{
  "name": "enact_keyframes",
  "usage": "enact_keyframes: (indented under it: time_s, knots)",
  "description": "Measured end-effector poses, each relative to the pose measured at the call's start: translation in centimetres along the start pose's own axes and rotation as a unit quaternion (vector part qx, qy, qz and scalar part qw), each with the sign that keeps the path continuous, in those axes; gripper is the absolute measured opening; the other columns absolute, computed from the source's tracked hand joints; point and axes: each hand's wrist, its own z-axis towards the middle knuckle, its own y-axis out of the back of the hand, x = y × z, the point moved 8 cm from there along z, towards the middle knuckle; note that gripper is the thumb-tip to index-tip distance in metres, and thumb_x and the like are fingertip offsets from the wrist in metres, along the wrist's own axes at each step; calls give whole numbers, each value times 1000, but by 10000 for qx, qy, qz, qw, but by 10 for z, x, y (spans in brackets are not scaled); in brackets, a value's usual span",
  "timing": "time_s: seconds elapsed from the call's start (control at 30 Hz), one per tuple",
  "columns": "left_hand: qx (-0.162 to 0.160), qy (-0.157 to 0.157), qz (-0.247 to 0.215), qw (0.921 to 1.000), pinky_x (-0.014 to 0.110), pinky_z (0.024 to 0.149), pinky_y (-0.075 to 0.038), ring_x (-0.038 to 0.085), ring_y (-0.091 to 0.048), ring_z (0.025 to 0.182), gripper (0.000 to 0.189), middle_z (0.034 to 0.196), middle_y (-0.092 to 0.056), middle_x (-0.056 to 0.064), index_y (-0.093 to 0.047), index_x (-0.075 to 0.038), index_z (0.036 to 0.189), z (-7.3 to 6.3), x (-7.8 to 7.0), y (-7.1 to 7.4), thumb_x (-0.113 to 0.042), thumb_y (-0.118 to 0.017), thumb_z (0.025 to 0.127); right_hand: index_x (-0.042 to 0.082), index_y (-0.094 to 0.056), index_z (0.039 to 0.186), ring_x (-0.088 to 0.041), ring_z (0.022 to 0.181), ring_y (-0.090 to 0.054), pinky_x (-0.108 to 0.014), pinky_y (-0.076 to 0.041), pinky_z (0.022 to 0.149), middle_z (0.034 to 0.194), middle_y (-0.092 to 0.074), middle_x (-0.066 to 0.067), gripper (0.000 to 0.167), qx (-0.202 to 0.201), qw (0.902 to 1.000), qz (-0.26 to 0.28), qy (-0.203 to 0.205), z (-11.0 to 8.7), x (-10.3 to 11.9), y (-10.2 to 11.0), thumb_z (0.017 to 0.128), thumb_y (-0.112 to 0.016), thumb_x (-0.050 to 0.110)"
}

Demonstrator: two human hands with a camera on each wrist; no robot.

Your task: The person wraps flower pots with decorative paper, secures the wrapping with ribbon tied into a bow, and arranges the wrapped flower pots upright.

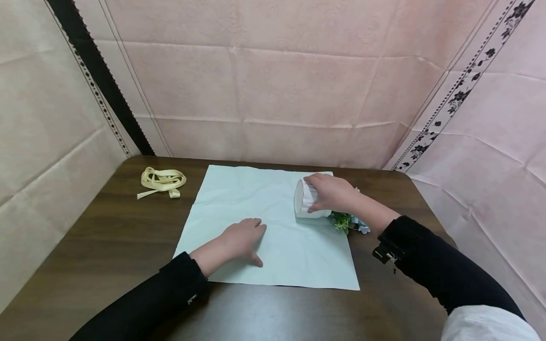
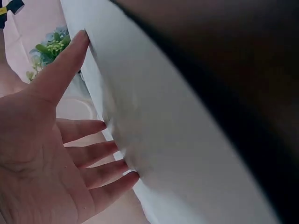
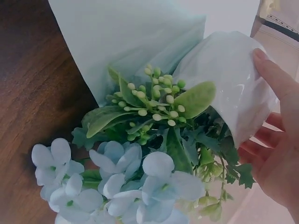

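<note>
A white pot (image 1: 302,201) lies on its side on a pale blue-green sheet (image 1: 273,194), its round base facing left. My right hand (image 1: 334,193) grips the pot from above, thumb on the near side and fingers over the far side. From its mouth, artificial flowers (image 1: 341,221) stick out past the sheet's right edge; the right wrist view shows light blue petals (image 3: 159,179), green leaves and small pale buds. My left hand (image 1: 241,239) has its fingers spread and touches the sheet left of the pot. In the left wrist view, the left fingertips (image 2: 131,177) meet the sheet's surface.
A looped pale yellow ribbon (image 1: 163,181) lies at the table's back left. The sheet rests on a dark brown wooden table (image 1: 128,237) with rounded back corners. Pale pink cloth (image 1: 264,90) hangs behind and on both sides.
</note>
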Motion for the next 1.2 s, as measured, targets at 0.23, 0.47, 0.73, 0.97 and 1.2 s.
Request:
enact_keyframes:
  time_s: [0.23, 0.47, 0.73, 0.97, 1.2]
  knots:
    - [-36, 70, -180, 9998, 46, 103, -39, 33, -36, 136, 95, 148, -40, 18, -46, -2, 142, -3, 0, 1, -51, -85, 70, 4, -48, 140, -27, 120, -52, -44, -47, 92, 135, -54, -13, 89, -4, 9996, -226, 151, 1, 5, 1, 72, -85, 47]
    - [6, 93, -101, 9999, 45, 105, -38, 32, -36, 137, 95, 149, -39, 18, -46, -3, 143, -2, 0, 2, -53, -83, 71, 3, -48, 141, -29, 122, -51, -45, -46, 94, 136, -53, -14, 88, -4, 9999, -6, 115, 2, 2, 2, 73, -84, 44]
    - [41, 314, -251, 9992, 46, 102, -40, 33, -41, 133, 92, 145, -44, 18, -47, -2, 142, -9, 11, 15, -47, -85, 71, 2, -50, 137, -27, 110, -56, -44, -47, 89, 129, -57, -13, 88, -57, 9997, 206, 149, 3, 0, 4, 69, -88, 42]
    - [-621, 878, -662, 9920, 46, 96, -44, 35, -54, 119, 77, 129, -57, 19, -53, 2, 135, -31, 52, 44, -37, -83, 76, 2, -50, 136, -25, 99, -57, -43, -48, 84, 126, -58, -13, 92, 1, 9996, 299, 13, 5, -3, 5, 66, -89, 45]
    - [-1247, 1417, -1861, 9642, 46, 84, -49, 34, -62, 103, 53, 110, -67, 19, -59, 4, 125, -64, 99, 58, -25, -76, 84, 1, -47, 137, -26, 101, -56, -43, -48, 86, 125, -56, -13, 92, 219, 9994, 244, -48, 8, -2, 4, 67, -89, 44]
